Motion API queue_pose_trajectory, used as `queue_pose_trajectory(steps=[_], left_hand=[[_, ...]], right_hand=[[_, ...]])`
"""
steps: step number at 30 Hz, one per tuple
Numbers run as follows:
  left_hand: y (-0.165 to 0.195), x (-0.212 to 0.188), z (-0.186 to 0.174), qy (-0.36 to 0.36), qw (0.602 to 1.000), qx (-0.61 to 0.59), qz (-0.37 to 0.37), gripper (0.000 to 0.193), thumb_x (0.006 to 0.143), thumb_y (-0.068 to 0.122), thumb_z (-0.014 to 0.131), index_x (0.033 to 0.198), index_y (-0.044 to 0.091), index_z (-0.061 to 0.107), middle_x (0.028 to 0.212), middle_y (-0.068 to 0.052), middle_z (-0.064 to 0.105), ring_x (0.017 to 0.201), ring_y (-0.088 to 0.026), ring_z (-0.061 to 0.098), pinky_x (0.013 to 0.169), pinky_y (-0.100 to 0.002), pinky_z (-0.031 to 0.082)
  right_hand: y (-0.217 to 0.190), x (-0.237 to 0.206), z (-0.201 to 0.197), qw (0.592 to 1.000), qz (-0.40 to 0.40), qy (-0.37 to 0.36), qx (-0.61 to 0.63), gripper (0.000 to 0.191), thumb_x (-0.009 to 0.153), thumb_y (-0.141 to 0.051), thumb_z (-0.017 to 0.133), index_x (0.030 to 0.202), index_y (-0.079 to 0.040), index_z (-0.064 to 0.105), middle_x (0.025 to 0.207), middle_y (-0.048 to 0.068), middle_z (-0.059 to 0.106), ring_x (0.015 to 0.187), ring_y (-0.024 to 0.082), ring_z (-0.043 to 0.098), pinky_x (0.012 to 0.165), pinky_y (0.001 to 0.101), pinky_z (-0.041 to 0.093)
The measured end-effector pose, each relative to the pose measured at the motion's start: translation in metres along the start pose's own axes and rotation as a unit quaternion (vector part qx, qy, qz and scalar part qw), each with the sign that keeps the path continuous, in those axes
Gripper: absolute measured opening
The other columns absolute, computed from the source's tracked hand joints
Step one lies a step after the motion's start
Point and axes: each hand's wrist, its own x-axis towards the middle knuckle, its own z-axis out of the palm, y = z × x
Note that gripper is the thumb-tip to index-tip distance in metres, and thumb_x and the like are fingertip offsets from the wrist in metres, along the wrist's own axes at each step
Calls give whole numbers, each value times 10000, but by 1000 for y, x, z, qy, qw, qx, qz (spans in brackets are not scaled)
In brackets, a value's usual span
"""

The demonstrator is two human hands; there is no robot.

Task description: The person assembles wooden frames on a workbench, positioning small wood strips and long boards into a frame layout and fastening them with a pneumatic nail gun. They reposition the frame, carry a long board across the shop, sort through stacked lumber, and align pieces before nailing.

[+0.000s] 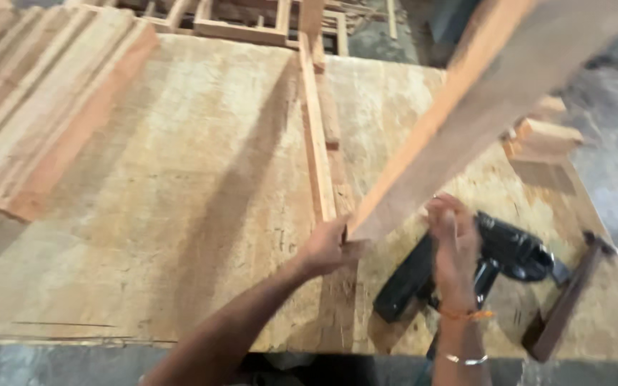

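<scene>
We held the near end of a long plank [466, 107] with both hands. Our left hand [327, 246] was closed on its lower corner, and our right hand [453, 239] gripped the end just beside it. The plank rose tilted away from us, over the desk [144, 236], not yet laid flat. A thin strip [316, 143] lay along the middle of the desk, and a stack of boards [44, 100] rested at the far left. A black nail gun [495, 257] lay under our right hand, untouched. Nothing looked joined yet, as far as we could judge.
</scene>
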Motion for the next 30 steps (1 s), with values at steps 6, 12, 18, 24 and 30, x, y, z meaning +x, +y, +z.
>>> queue_pose_trajectory(steps=[6,12,18,24,30], left_hand=[[62,-15,-18,6,995,-95,20,629,865,195,742,1409,16,484,1174,-155,671,1084,-224,662,911,-392,549],[189,-61,-32,141,960,-207,-126,811,893,432,745,1531,98,372,1275,-114,611,1238,-265,632,1039,-386,545],[254,-135,-66,461,882,93,-29,1196,616,381,989,1418,-1,189,1203,-201,554,1049,-338,658,800,-447,578],[209,-272,-124,460,814,354,-14,481,800,202,863,1074,157,470,925,-42,620,827,-261,656,738,-418,548],[181,-462,-169,545,790,266,-86,399,770,198,835,1083,38,646,974,-51,680,891,-203,670,751,-336,553]], right_hand=[[-18,21,119,966,-56,-43,-249,469,1060,-325,681,1327,39,554,1171,49,628,1028,135,593,922,300,504],[-30,-25,190,974,92,-29,-205,574,1013,-355,608,1369,65,447,1235,163,622,1032,223,684,832,323,626],[-12,-129,300,872,347,-146,314,762,1076,-558,409,1570,12,301,1532,175,467,1387,290,443,1158,435,413],[-12,-105,308,732,297,-590,-167,773,928,-126,685,1605,-47,321,1335,199,528,1205,269,525,978,383,431],[55,10,277,872,-161,-199,-418,355,1106,-226,620,1382,-15,545,1346,113,544,1201,257,553,1040,390,494]])
